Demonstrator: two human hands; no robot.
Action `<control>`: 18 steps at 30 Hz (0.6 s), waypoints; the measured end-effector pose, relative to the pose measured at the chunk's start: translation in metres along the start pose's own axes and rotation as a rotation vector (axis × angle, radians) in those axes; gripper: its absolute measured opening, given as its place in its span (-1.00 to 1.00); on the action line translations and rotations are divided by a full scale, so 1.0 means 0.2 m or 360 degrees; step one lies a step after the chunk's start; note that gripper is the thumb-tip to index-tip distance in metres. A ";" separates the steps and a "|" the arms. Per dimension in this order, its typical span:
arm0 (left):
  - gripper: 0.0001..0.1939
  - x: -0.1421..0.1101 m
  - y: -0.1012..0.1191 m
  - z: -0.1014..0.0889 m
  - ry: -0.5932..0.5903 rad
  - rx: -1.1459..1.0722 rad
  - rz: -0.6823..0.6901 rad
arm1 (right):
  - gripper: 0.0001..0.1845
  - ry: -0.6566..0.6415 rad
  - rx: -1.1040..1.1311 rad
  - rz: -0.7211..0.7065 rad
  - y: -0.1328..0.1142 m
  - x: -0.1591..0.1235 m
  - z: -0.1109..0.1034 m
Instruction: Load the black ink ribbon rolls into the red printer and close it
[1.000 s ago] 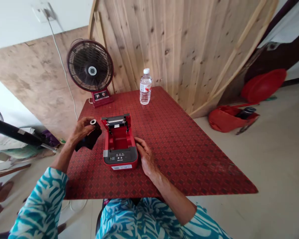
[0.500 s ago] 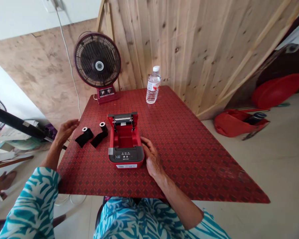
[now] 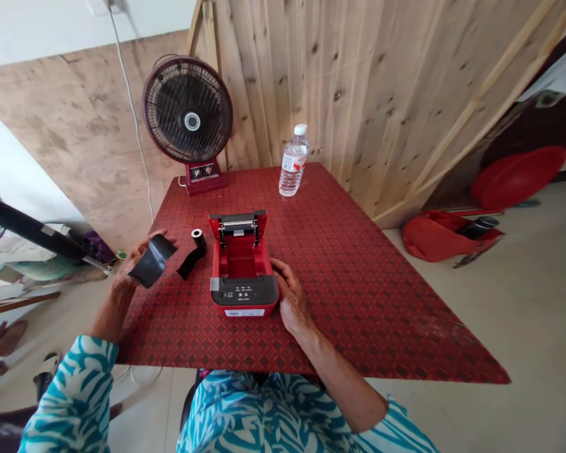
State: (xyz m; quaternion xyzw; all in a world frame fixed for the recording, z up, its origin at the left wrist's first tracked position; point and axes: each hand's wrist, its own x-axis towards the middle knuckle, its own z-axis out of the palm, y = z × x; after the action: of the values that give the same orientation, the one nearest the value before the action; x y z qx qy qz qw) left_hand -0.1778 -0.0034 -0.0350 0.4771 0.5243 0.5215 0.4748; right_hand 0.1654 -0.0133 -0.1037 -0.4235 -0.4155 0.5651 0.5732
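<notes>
Left hand (image 3: 134,270) is grasping a loose black film strip (image 3: 153,261) by its edge, keeping it flat, while right hand (image 3: 290,296) is resting open against the red open-lid printer (image 3: 243,296), steadying it. Second black strip (image 3: 188,264) is lying between them on the red tabletop (image 3: 358,302)

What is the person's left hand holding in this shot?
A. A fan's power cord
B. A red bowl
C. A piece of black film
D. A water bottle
C. The left hand is holding a flat piece of black film, which shows across its fingers.
</notes>
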 end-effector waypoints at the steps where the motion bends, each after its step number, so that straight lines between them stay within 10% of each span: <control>1: -0.32 -0.05 0.01 0.04 -0.0012 -0.0172 0.0028 | -0.64 0.0007 -0.0003 0.0005 0.00 0.00 0.00; 7: -0.62 -0.26 0.01 0.26 -0.0165 -0.0609 -0.0208 | -0.63 0.0021 0.0036 0.0037 -0.02 0.00 0.01; 18: -0.36 -0.41 0.06 0.44 -0.0250 -0.0537 -0.0092 | -0.64 -0.0006 0.0042 0.0027 -0.02 0.00 0.01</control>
State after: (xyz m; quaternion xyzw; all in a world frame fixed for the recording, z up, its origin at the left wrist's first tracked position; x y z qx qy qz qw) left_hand -0.0828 -0.0762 -0.0229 0.4147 0.4043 0.5492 0.6025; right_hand 0.1651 -0.0134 -0.0998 -0.4182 -0.4056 0.5762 0.5732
